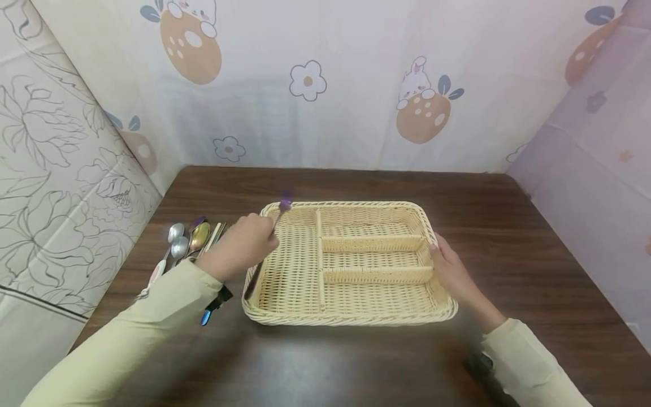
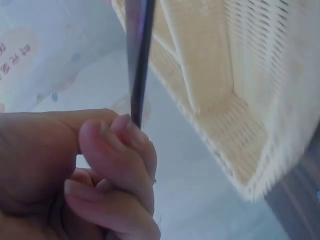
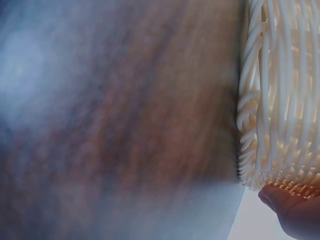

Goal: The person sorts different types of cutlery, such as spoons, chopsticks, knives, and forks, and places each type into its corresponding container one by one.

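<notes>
My left hand (image 1: 244, 243) pinches a slim purple fork (image 1: 286, 203) over the left part of a cream woven basket (image 1: 356, 321). The fork's head is blurred and points away; its dark handle slants down past the hand over the basket's left rim. In the left wrist view, curled fingers (image 2: 117, 155) hold the dark shaft. My right hand (image 1: 452, 265) grips the basket's right side, and its thumb (image 3: 280, 200) touches the weave in the right wrist view. Dividers (image 1: 321, 260) split the basket into one long left compartment and three on the right, with nothing seen lying in them.
Left of the basket lies a group of cutlery on the brown wooden table (image 1: 508, 226): silver spoons (image 1: 179, 247), a gold spoon (image 1: 200, 236) and several thin handles. The left forearm partly covers them. Patterned curtains (image 1: 346, 113) stand behind and at both sides.
</notes>
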A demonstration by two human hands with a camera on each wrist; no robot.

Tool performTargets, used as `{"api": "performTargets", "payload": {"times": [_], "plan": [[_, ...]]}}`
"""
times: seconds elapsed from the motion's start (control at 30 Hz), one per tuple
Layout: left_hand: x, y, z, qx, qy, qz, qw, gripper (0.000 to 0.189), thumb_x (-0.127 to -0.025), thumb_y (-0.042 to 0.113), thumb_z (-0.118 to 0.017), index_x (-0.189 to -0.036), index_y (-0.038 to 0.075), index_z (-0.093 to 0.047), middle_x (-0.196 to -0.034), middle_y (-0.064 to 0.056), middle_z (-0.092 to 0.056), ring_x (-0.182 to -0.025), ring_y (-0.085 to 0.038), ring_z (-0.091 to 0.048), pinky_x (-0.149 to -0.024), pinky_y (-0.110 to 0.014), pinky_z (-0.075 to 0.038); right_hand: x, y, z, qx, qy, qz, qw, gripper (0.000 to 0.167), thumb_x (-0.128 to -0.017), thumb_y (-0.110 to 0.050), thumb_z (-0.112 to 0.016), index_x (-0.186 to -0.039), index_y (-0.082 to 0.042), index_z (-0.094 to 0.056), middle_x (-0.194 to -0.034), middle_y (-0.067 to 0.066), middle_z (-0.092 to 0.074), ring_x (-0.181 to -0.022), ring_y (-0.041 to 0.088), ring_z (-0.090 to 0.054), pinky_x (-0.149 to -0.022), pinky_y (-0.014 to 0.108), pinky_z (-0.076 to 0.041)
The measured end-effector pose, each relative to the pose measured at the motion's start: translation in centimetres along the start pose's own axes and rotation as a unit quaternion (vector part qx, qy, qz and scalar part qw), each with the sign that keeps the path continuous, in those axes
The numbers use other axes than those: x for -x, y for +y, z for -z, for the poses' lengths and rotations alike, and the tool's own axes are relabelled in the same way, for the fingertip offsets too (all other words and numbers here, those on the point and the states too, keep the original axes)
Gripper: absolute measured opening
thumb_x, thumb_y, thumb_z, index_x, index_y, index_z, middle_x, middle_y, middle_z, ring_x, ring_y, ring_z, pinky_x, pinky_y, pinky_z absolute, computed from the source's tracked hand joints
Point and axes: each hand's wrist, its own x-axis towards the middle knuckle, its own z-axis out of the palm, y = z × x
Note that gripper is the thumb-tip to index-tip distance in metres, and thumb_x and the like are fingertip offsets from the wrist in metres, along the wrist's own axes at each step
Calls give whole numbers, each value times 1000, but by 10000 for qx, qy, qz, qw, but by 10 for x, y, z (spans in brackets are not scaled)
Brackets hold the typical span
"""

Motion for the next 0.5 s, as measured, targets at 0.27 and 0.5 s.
{"api": "performTargets", "payload": {"times": [0.27, 0.5], "plan": [[-30, 5, -29, -190, -810, -172, 9964, 28, -87, 1, -52, -61, 9, -46, -51, 1, -41, -41, -8, -36, -41, -21, -32, -1, 1, -2, 66, 105, -79, 9999, 58, -104, -35, -20, -152, -8, -3, -144, 33, -28, -129, 46, -34, -104, 59, -24], [-40, 3, -40, -422, -1571, 4, 9867, 23, -88, 3, -54, -65, 5, -53, -41, 0, -49, -33, -8, -44, -43, -20, -39, -1, 3, -1, 102, 153, -53, 9998, 57, -104, -33, -20, -152, -7, -3, -147, 31, -24, -131, 45, -32, -105, 59, -23]]}}
